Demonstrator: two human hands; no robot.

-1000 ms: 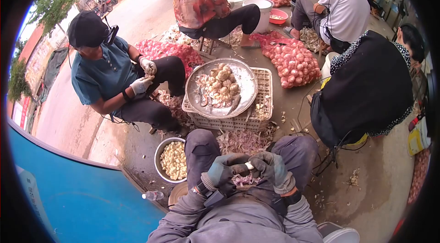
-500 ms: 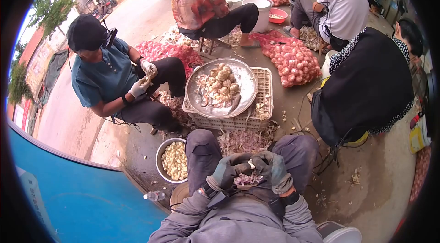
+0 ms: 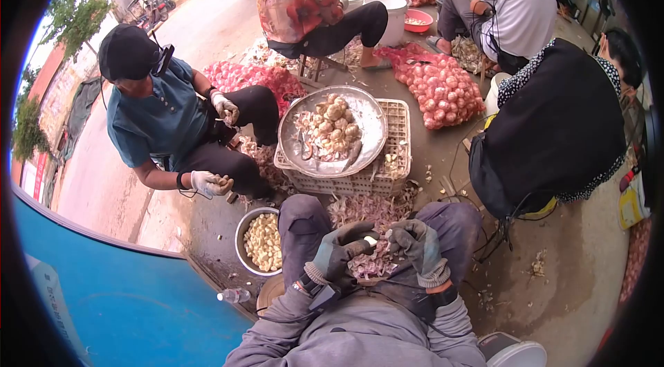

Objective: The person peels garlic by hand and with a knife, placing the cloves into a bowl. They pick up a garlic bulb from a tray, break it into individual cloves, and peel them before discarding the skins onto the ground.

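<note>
My left hand (image 3: 339, 253), in a grey-and-blue work glove, pinches a pale peeled garlic clove (image 3: 371, 241) between thumb and fingers. Just to its right is my gloved right hand (image 3: 417, 249), its fingers closed with a small light bit at the tips that I cannot make out. Below and between the hands, purplish garlic skins (image 3: 373, 262) lie in my lap. In front of my knees a round metal pan (image 3: 373, 121) holds garlic bulbs (image 3: 337, 128), skins and a dark-handled tool. It rests on an upturned pale plastic crate (image 3: 400, 130).
A metal bowl of peeled cloves (image 3: 263, 242) stands left of my knee, near a clear plastic bottle (image 3: 234, 296). A co-worker in a blue shirt (image 3: 155, 104) sits at left. Red net sacks of garlic (image 3: 439, 90) lie beyond the pan. A black-draped seated person (image 3: 553, 132) is at right.
My hands have moved apart, and the white clove has come away with my left hand. The co-worker at left has separated their hands, lowering one toward the bowl of cloves.
</note>
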